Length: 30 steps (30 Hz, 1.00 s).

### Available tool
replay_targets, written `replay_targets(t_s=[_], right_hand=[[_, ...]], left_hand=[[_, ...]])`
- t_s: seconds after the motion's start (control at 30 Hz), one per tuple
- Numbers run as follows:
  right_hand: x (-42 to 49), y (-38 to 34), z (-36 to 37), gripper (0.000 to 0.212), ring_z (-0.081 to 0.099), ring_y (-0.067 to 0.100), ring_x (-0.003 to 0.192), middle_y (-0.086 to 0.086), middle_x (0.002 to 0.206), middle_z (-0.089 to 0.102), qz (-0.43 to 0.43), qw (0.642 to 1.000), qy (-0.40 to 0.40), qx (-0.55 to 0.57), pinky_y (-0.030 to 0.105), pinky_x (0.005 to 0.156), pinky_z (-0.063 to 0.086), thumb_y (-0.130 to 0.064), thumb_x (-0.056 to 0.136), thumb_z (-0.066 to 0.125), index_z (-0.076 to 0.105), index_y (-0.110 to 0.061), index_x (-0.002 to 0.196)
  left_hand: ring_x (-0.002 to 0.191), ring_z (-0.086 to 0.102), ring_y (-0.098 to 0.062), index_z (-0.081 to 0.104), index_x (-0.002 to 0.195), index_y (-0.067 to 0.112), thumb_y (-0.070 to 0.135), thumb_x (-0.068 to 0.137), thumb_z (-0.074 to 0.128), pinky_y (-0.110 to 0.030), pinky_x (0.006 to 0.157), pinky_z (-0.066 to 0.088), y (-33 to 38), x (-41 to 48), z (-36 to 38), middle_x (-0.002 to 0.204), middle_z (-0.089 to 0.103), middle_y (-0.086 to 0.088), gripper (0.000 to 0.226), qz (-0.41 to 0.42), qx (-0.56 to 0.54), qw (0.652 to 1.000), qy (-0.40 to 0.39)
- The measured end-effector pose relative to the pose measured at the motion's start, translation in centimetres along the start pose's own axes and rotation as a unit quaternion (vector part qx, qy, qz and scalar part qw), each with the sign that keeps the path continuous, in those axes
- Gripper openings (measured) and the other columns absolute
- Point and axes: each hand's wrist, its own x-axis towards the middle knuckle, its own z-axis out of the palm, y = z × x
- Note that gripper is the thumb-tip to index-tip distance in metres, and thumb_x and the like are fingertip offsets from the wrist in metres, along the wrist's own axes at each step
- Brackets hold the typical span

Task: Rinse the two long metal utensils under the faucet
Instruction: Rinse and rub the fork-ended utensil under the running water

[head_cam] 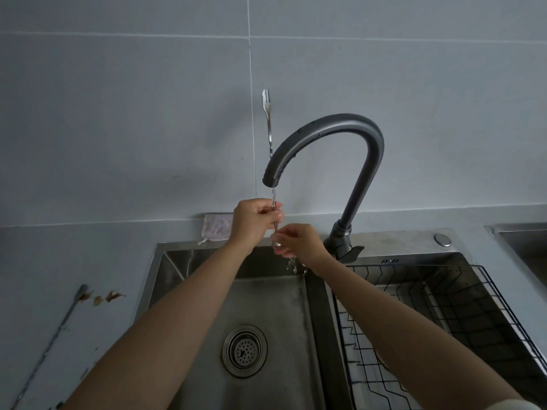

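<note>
Our left hand (253, 220) was closed around the shaft of a long metal utensil (268, 128), held upright under the faucet (325, 128) spout, its forked end high against the wall. Our right hand (299, 242) pinched its lower end. The second utensil (56, 335) lay on the counter left of the sink (189, 270), well apart.

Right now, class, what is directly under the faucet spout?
Under the faucet spout, both hands hold a long metal utensil upright: left hand, right hand. Water splashes below them. Fingers cover its lower shaft.
</note>
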Motion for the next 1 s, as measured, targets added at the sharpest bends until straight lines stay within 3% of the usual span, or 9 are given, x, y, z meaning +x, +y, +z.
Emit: replay_targets(t_s=[0.1, 0.2, 0.33, 0.47, 0.6, 0.73, 0.87, 1.0], right_hand=[[0.3, -0.5, -0.5, 0.017, 0.061, 0.014, 0.073, 0.004, 0.084, 0.066, -0.047, 0.995, 0.024, -0.079, 0.022, 0.072, 0.051, -0.012, 0.083, 0.066, 0.062, -0.004, 0.097], [0.5, -1.7, -1.4, 0.025, 0.063, 0.019, 0.088, 0.007, 0.100, 0.065, -0.069, 0.997, 0.043, 0.002, 0.026, 0.079, 0.052, -0.010, 0.085, 0.063, 0.057, -0.004, 0.109], [0.6, -3.5, -1.7, 0.017, 0.061, 0.018, 0.076, 0.005, 0.086, 0.064, -0.076, 0.988, -0.002, 0.138, 0.023, 0.071, 0.052, 0.003, 0.086, 0.053, 0.059, -0.011, 0.094], [0.9, -4.5, -1.2, 0.012, 0.060, 0.019, 0.075, 0.007, 0.082, 0.062, -0.105, 0.981, -0.013, 0.163, 0.023, 0.071, 0.053, 0.001, 0.087, 0.054, 0.060, -0.009, 0.089], [1.4, -5.0, -0.9, 0.016, 0.060, 0.016, 0.066, 0.007, 0.074, 0.061, -0.128, 0.984, 0.007, 0.124, 0.021, 0.069, 0.054, 0.002, 0.086, 0.058, 0.060, -0.012, 0.078], [1.5, -4.9, -0.9, 0.016, 0.065, 0.005, 0.056, 0.005, 0.072, 0.066, -0.116, 0.985, 0.031, 0.120, 0.018, 0.066, 0.055, -0.002, 0.088, 0.057, 0.057, -0.016, 0.079], [1.5, -4.8, -1.0, 0.018, 0.066, 0.004, 0.056, 0.005, 0.075, 0.067, -0.119, 0.984, 0.042, 0.122, 0.020, 0.065, 0.056, -0.004, 0.090, 0.054, 0.056, -0.018, 0.080], [1.5, -5.2, -1.4, 0.013, 0.067, 0.005, 0.058, 0.008, 0.077, 0.066, -0.125, 0.981, 0.046, 0.140, 0.021, 0.065, 0.057, -0.001, 0.091, 0.051, 0.055, -0.012, 0.085]], left_hand=[[0.083, 0.064, -0.022, 0.063, 0.105, -0.003, 0.000, 0.082, 0.061, -0.030, 0.080, 0.054, 0.0, 0.2, -0.2, 0.100, 0.068, -0.018, 0.023, 0.006, -0.006, 1.000, -0.006], [0.080, 0.065, -0.023, 0.064, 0.104, -0.002, 0.003, 0.084, 0.059, -0.030, 0.077, 0.056, 0.0, 0.2, -0.6, 0.098, 0.068, -0.020, 0.021, 0.019, -0.011, 0.999, -0.032], [0.066, 0.065, -0.014, 0.063, 0.109, 0.002, 0.011, 0.089, 0.054, -0.015, 0.060, 0.055, -0.3, 0.1, -0.9, 0.084, 0.066, -0.007, 0.024, 0.020, 0.012, 0.999, -0.049], [0.058, 0.065, -0.012, 0.063, 0.102, -0.002, 0.016, 0.091, 0.049, -0.025, 0.066, 0.056, -0.6, -0.2, -1.2, 0.075, 0.066, -0.009, 0.025, 0.008, 0.028, 0.998, -0.064], [0.060, 0.064, -0.015, 0.061, 0.101, -0.003, 0.015, 0.093, 0.047, -0.032, 0.072, 0.056, -0.7, -0.4, -1.3, 0.074, 0.065, -0.009, 0.024, 0.007, 0.039, 0.997, -0.071], [0.066, 0.064, -0.022, 0.062, 0.101, -0.005, 0.009, 0.090, 0.051, -0.035, 0.078, 0.054, -0.8, -0.5, -1.5, 0.087, 0.067, -0.018, 0.021, 0.008, 0.040, 0.996, -0.076], [0.088, 0.067, -0.033, 0.064, 0.101, -0.005, 0.004, 0.084, 0.059, -0.040, 0.092, 0.051, -1.1, -0.4, -1.5, 0.101, 0.069, -0.023, 0.020, 0.008, 0.066, 0.994, -0.085], [0.094, 0.067, -0.031, 0.063, 0.104, -0.003, 0.000, 0.079, 0.065, -0.038, 0.093, 0.050, -0.7, 0.0, -1.5, 0.107, 0.068, -0.021, 0.026, 0.008, 0.072, 0.993, -0.092]])
